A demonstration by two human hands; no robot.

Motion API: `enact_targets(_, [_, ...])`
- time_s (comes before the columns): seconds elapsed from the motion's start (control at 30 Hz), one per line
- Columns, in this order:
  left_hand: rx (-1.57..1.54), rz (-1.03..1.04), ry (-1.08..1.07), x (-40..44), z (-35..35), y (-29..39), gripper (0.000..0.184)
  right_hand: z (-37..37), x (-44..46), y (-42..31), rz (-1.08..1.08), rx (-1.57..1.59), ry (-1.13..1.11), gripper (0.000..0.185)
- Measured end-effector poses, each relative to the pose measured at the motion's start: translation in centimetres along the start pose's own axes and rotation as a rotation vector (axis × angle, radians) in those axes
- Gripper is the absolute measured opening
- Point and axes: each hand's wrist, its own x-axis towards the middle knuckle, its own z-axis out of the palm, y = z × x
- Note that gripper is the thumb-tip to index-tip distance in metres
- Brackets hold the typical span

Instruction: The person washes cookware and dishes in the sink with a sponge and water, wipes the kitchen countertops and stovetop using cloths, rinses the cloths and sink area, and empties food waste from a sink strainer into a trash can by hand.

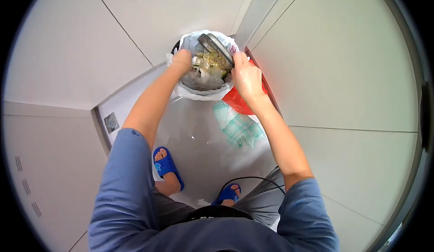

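Observation:
A round bin stands in the corner, lined with a white plastic bag (204, 94) folded over its rim. Food scraps (210, 64) and crumpled clear plastic fill it, and a dark strainer-like object (216, 46) leans inside at the upper right. My left hand (182, 61) is closed on the bag's edge at the left of the rim. At the right side of the rim, my right hand (246, 74) pinches the bag's edge, its fingers near the strainer-like object's lower end.
A red plastic bag (238, 102) lies right of the bin, with a green-checked bag (242, 127) below it on the floor. Pale cabinet panels (343, 66) surround the corner. A floor drain (110, 122) is at the left. A black cable (253, 178) hangs near my right leg.

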Motion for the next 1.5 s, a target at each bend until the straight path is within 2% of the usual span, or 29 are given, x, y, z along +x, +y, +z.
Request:
enact_targets(0.07, [-0.034,-0.010,0.035,-0.9,-1.8,0.1,0.014,-0.5,0.2,0.3,-0.033,-0.031,0.024,0.019])
enact_targets(0.13, [-0.220,0.134,0.188,-1.9,-3.2,-0.3,0.010,-0.8,0.1,0.3,0.004,0.012,0.047,0.020])
enact_targets(0.23, [-0.298,0.190,0.103,-3.2,-5.8,-0.3,0.012,-0.4,0.5,0.8,0.007,0.024,0.051,0.022])
enact_targets(0.37, [-0.217,0.303,0.174,-3.0,-5.5,-0.9,0.006,-0.5,0.9,0.5,0.016,0.070,0.066,0.025])
enact_targets(0.43, [-0.014,0.357,0.370,-3.9,-6.2,-0.1,0.009,-1.1,1.2,0.1,0.140,0.137,0.020,0.028])
enact_targets(0.53, [-0.117,0.437,0.405,-4.4,-6.6,0.6,0.014,-1.7,1.6,0.1,0.206,0.172,0.038,0.027])
enact_targets(0.67, [-0.274,0.266,0.467,-4.1,-5.7,1.4,0.010,-1.6,1.7,0.9,0.146,0.194,0.070,0.030])
enact_targets(0.73, [-0.767,0.233,0.438,-5.2,-6.9,2.4,0.008,-1.6,1.6,1.2,0.196,0.251,0.051,0.029])
enact_targets(0.77, [-0.769,0.235,0.437,-5.4,-7.5,2.8,0.008,-1.4,1.7,1.5,0.197,0.249,0.051,0.029])
enact_targets(0.83, [-0.898,0.315,0.543,-5.7,-7.9,3.5,0.021,-1.0,1.8,2.0,0.277,0.301,0.040,0.028])
enact_targets(0.97, [-0.859,0.241,0.551,-5.4,-6.8,5.0,0.027,-0.9,1.8,2.2,0.331,0.375,0.034,0.028])
enact_targets(1.03, [-1.345,0.091,0.503,-3.7,-4.6,6.0,0.030,-1.1,2.0,2.0,0.371,0.398,0.007,0.027])
enact_targets(1.07, [-1.580,0.103,0.495,-3.6,-4.0,7.1,0.035,-1.1,2.0,1.9,0.367,0.392,0.006,0.027])
enact_targets(1.1, [-1.588,0.105,0.500,-4.0,-4.5,8.2,0.035,-1.1,2.1,1.9,0.364,0.394,-0.004,0.027])
enact_targets(1.17, [-1.888,0.123,0.492,-4.4,-5.1,10.0,0.041,-1.1,2.2,1.6,0.356,0.386,-0.019,0.027])
enact_targets(1.23, [-1.958,0.079,0.500,-4.2,-5.6,11.3,0.041,-1.1,2.4,1.3,0.344,0.408,-0.047,0.027])
enact_targets(1.3, [-2.239,0.068,0.564,-3.8,-5.6,12.2,0.031,-1.3,2.5,1.0,0.315,0.382,-0.051,0.026])
enact_targets(1.37, [-2.221,0.064,0.612,-3.1,-5.5,12.5,0.024,-1.4,2.5,0.7,0.292,0.359,-0.056,0.026])
enact_targets(1.47, [-1.694,-0.067,0.828,-3.2,-5.5,12.8,0.015,-1.7,2.6,0.4,0.285,0.354,-0.092,0.026])
enact_targets(1.5, [-1.700,-0.069,0.827,-3.6,-5.8,12.9,0.015,-1.9,2.7,0.4,0.294,0.356,-0.095,0.025])
